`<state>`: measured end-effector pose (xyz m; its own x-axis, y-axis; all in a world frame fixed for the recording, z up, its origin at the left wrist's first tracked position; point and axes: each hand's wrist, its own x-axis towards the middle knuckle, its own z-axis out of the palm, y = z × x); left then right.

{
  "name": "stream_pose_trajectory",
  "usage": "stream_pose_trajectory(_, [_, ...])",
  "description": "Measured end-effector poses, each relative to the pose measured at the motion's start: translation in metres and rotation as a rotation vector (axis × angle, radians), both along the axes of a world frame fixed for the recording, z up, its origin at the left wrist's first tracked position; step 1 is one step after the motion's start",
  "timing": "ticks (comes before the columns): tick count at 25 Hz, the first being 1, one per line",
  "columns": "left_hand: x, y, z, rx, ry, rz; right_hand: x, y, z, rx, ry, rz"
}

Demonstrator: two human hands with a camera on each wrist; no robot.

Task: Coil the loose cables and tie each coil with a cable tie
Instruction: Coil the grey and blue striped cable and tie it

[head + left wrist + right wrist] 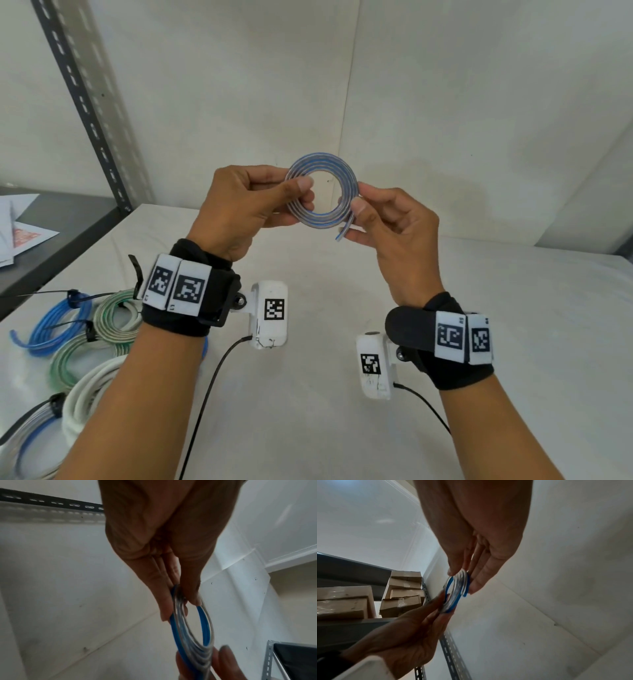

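I'm pinching the blue-white cable coil (322, 190) with my left hand (239, 209) and right hand (394, 233), loose end hanging below right thumb.

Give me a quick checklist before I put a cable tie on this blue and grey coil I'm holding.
1. Coil wound into neat round loops: ok.
2. Both hands gripping it: ok. The left hand pinches the left side, the right hand pinches the right side.
3. Loose end tucked in: not ok, it sticks out below the right thumb.
4. Tie already on this coil: not ok, none visible.
5. Spare cable tie within reach: cannot tell, none lies loose in view.
6. Finished coils on the table out of the way: ok, they sit at the left edge.
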<state>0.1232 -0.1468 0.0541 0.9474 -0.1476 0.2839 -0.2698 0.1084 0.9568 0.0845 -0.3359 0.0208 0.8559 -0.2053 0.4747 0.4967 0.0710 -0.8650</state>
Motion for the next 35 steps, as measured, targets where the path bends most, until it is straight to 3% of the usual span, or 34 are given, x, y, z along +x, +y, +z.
stream_pose_trajectory(8, [0.0,-0.017,-0.008,-0.101,0.069,-0.058,0.002,0.012,-0.006,0.197,-0.062,-0.171])
stream_pose_trajectory(14, [-0.003,-0.026,-0.009,-0.189,0.135,-0.122,0.0,0.014,-0.006,0.311,-0.042,-0.07])
stream_pose_trajectory(18, [-0.001,-0.022,-0.007,-0.053,0.048,-0.106,0.001,0.007,-0.003,0.184,-0.058,-0.056])
stream_pose_trajectory(23, [0.003,0.001,-0.01,0.382,-0.006,-0.214,0.005,-0.023,-0.002,-0.321,-0.012,0.134])
stream_pose_trajectory(25, [0.002,0.003,-0.013,0.444,0.033,-0.274,0.003,-0.031,0.0,-0.427,0.01,0.177])
stream_pose_trajectory(31, [-0.001,-0.006,-0.013,0.34,-0.013,-0.218,0.001,-0.038,0.007,-0.393,-0.025,0.176])
stream_pose_trajectory(35, [-0.001,-0.014,-0.013,0.198,-0.032,-0.122,0.004,-0.019,0.002,-0.121,-0.038,-0.037])
